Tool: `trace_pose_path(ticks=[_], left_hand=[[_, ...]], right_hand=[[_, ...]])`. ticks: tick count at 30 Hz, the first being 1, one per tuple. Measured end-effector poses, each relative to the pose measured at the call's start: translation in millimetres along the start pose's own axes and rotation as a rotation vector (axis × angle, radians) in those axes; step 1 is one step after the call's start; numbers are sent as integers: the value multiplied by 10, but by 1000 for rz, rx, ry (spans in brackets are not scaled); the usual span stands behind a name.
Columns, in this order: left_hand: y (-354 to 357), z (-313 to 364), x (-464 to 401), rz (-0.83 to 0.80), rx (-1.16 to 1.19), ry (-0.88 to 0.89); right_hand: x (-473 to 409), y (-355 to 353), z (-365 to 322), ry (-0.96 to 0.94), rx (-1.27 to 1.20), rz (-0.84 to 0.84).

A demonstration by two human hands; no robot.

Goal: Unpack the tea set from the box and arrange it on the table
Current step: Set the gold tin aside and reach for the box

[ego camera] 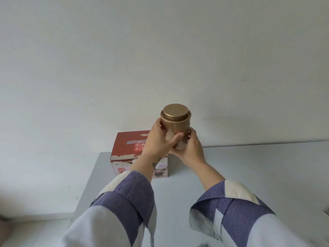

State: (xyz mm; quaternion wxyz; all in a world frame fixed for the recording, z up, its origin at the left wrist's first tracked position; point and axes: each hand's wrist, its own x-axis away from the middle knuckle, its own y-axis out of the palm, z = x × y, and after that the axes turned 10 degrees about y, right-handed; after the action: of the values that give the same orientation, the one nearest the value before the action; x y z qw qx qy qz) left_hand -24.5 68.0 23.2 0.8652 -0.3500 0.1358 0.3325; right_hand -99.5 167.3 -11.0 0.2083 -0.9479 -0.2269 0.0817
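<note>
I hold a gold metal tea canister (pixel 175 120) with a round lid in the air, above and to the right of the box. My left hand (pixel 159 139) grips its left side, thumb across the front. My right hand (pixel 191 148) cups its lower right side and base. The red cardboard box (pixel 130 148) with white printed characters and torn tape stands at the far left corner of the grey table (pixel 249 166). Its top looks closed. My left forearm hides part of its right half.
A plain white wall rises right behind the table. The table's left edge runs diagonally from the box toward me, with a lower pale surface (pixel 35 229) beyond it. No other tea pieces show on the table.
</note>
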Motion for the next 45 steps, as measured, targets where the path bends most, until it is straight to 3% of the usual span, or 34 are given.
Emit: trace_pose_path(ticks=[14, 26, 33, 40, 45], left_hand=[[1714, 1139, 204, -156, 141, 79], [3927, 1330, -20, -200, 182, -114], [4767, 1213, -319, -204, 192, -139], [5132, 1084, -731, -204, 150, -99], [5240, 1025, -837, -175, 151, -104]], right_hand=[[169, -1830, 1035, 108, 49, 191], [-675, -3120, 2623, 197, 154, 128], [-1239, -3393, 3202, 257, 113, 132], [-1788, -3486, 3409, 307, -48, 109], [-1960, -3490, 3451, 275, 18, 116]])
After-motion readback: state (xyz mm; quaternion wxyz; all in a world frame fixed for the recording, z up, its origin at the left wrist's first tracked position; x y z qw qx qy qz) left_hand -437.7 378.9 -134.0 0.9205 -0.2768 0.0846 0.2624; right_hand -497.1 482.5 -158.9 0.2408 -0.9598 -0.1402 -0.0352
